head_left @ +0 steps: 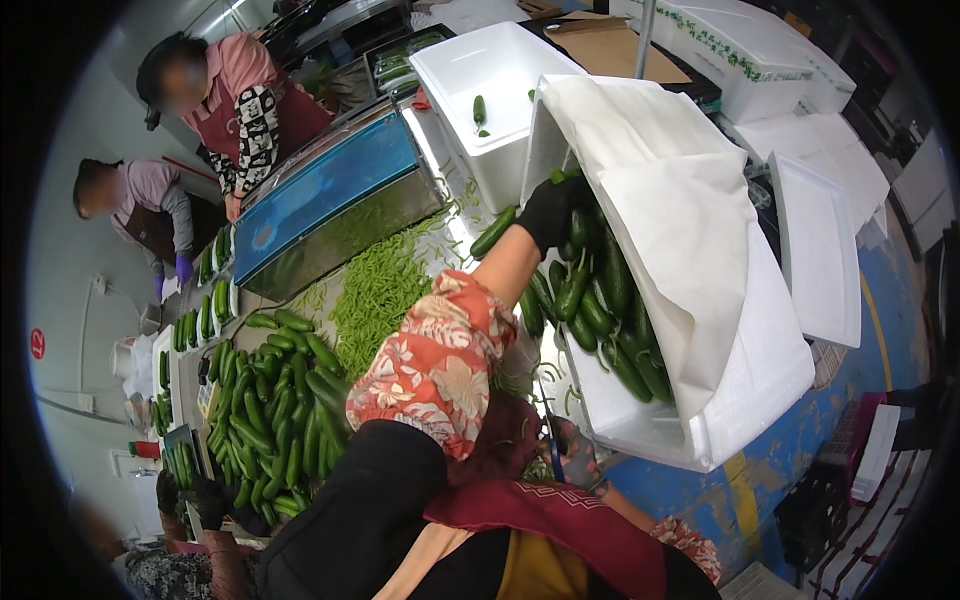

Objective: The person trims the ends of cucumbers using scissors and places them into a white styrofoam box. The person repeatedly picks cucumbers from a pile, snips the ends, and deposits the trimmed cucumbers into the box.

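My left hand [552, 213], in a black glove, reaches into the mouth of a tilted white foam box [690, 430]. Its fingers are closed around a cucumber [558, 177], whose green end pokes out past the glove. Dark green cucumbers [598, 310] lie heaped in the box mouth, partly covered by a loose white liner sheet [665, 190]. Lower down, near the box's front corner, my right hand [580, 458] wears a patterned glove and is closed on a slim blue-handled tool [556, 450]; its exact kind is hard to make out.
A large cucumber pile [275, 405] and a heap of small thin green pieces [380, 300] cover the table's left side. Behind stand a blue-topped metal machine [330, 190] and another foam box [490, 70]. Co-workers [250, 110] stand along the left. A foam lid [815, 250] leans right.
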Tool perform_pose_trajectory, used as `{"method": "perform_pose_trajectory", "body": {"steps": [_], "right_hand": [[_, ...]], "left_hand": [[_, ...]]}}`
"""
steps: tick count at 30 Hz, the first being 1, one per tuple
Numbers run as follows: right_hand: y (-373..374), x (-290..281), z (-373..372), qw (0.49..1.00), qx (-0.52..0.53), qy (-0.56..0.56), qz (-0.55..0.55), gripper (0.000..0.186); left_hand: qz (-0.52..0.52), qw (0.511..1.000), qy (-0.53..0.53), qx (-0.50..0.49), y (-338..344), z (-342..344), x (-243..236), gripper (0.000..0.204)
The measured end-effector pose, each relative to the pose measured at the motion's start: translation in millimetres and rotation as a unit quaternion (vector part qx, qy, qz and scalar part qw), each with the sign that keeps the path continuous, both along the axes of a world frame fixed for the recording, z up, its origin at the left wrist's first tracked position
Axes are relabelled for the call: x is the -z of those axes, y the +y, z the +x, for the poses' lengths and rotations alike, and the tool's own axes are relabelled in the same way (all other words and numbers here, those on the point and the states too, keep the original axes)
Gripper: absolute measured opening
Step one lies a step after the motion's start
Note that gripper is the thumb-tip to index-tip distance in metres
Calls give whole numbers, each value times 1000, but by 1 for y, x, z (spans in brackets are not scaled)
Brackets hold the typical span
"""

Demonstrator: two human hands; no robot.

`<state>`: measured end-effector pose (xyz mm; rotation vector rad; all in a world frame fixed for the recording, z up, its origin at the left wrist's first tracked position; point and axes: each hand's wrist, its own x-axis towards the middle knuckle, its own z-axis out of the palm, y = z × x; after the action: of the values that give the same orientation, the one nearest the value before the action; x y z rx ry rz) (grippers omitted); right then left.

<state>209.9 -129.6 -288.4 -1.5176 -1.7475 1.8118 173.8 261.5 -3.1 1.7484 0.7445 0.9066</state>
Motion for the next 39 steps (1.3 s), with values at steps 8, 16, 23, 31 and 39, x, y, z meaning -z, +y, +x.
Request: {"method": "perform_pose_trajectory", "body": {"steps": [8, 16, 23, 31, 39], "right_hand": [[3, -106, -9, 839, 305, 427, -146, 57], [-1, -126, -7, 920, 256, 293, 32, 56], [-2, -144, -16, 939, 237, 71, 240, 58], [0, -122, -25, 904, 248, 306, 167, 52], [-14, -145, -26, 925, 255, 255, 122, 64]], "left_hand": [[-192, 942, -258, 93, -4, 30, -24, 33], [-185, 941, -276, 67, -21, 47, -28, 34], [-217, 940, -235, 116, -2, 47, -33, 35], [-283, 913, -248, 160, 4, 59, -47, 35], [-308, 896, -273, 167, -2, 40, -49, 36]]}}
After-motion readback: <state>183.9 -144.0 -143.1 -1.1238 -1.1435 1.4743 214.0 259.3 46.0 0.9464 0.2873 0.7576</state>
